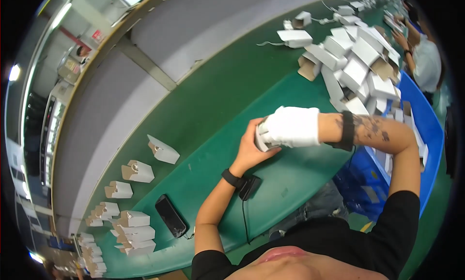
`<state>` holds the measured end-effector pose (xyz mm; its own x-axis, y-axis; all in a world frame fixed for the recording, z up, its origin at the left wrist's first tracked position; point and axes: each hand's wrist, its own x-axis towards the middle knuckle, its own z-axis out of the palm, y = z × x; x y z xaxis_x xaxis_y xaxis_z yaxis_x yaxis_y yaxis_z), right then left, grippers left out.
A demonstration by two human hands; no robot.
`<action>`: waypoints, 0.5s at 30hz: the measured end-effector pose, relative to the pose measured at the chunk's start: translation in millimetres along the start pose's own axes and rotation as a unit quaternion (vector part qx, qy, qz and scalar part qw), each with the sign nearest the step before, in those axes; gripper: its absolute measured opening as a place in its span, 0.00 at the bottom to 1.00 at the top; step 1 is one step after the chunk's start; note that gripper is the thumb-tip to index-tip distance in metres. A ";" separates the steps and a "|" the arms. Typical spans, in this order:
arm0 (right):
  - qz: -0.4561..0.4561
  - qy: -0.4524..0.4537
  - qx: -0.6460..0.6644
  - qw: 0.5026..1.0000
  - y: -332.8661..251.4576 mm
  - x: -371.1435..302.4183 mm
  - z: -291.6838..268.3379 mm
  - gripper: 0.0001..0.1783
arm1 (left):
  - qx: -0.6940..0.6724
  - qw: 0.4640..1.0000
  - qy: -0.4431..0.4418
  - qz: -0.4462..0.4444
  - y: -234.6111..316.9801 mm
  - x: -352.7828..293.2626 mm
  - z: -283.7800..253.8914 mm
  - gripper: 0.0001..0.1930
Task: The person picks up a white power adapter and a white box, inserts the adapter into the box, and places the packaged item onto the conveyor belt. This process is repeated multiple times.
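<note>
In the middle of the green bench, my left hand (251, 146) is wrapped round a small white carton (261, 135), its thumb along the near side. My right hand (293, 127), in a white glove, comes in from the right with its fingers bent against the same carton. Most of the carton is hidden between the two hands, so its contents do not show. A black device on a cord (249, 188) lies beside my left wrist.
A large heap of white cartons (356, 62) covers the right back. A blue bin (428, 129) with more cartons stands by my right arm. A black phone (171, 216) and several open cartons (138, 171) are at left. Another person (426, 62) works at far right.
</note>
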<state>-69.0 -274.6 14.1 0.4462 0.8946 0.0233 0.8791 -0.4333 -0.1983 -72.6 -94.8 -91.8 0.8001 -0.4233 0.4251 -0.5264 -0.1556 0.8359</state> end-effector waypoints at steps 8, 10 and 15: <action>-0.009 0.149 -0.012 0.989 10.0 -23.4 37.0 0.11 | -0.089 0.962 0.255 -0.037 -86.1 18.2 -139.5 0.35; -0.003 0.046 -0.004 0.999 9.9 -30.0 53.5 0.13 | -0.023 0.956 0.283 -0.074 -121.5 9.2 -168.6 0.36; 0.110 -0.065 0.022 0.992 16.1 -49.5 69.0 0.19 | -0.077 0.949 0.285 -0.109 -121.0 -3.3 -172.5 0.37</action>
<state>-88.5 -318.3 -57.9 0.5982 0.7870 -0.1510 0.7537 -0.6165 -0.2276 38.0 79.4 -134.4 0.9340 0.1623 0.3184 -0.3172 -0.0337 0.9477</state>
